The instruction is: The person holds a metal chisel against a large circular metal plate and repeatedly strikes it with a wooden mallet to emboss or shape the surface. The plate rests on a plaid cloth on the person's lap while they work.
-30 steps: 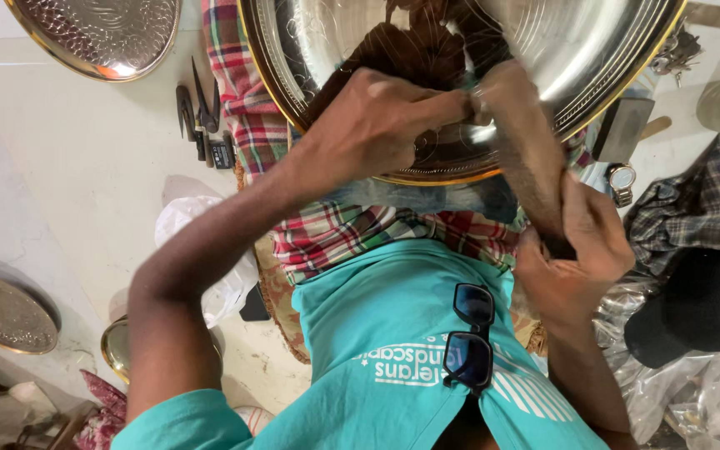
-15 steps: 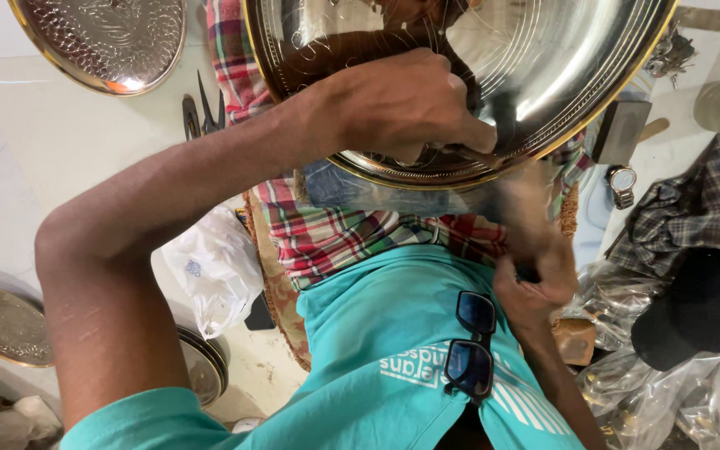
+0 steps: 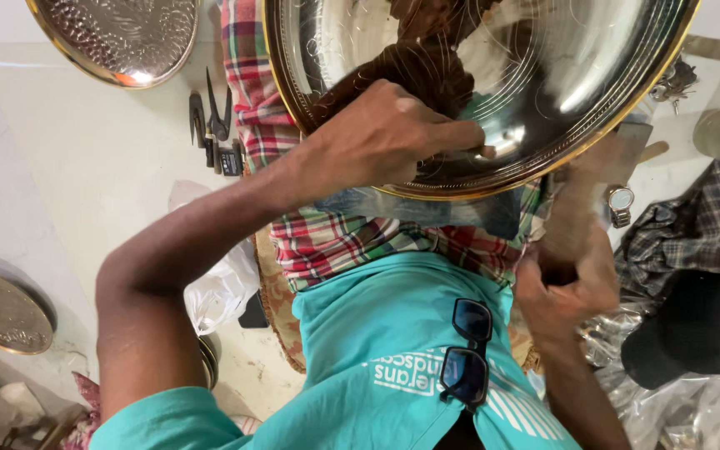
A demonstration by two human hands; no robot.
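A large shiny metal plate (image 3: 593, 75) with a brass-coloured rim rests tilted on my lap, over a red plaid cloth (image 3: 335, 242). My left hand (image 3: 393, 137) lies on the plate's lower part, fingers closed on a small punch-like tool (image 3: 485, 152) whose tip touches the metal. My right hand (image 3: 568, 283) is below the plate's right rim, gripping a brown wooden mallet (image 3: 585, 192) that is blurred by motion. Its head lies near the rim.
An embossed metal plate (image 3: 118, 33) lies at the top left, with pliers (image 3: 210, 117) beside it. A smaller embossed disc (image 3: 2, 312) sits at the left edge. Near my left elbow is a plastic bag (image 3: 218, 292). A wristwatch (image 3: 620, 204), a checked cloth (image 3: 693, 233) and a dark cap (image 3: 702, 325) lie at the right. Sunglasses (image 3: 464, 350) hang from my collar.
The wooden mallet was up against the plate near my left hand and has swung back down to the right. My left elbow has dropped lower; the hand stays on the plate.
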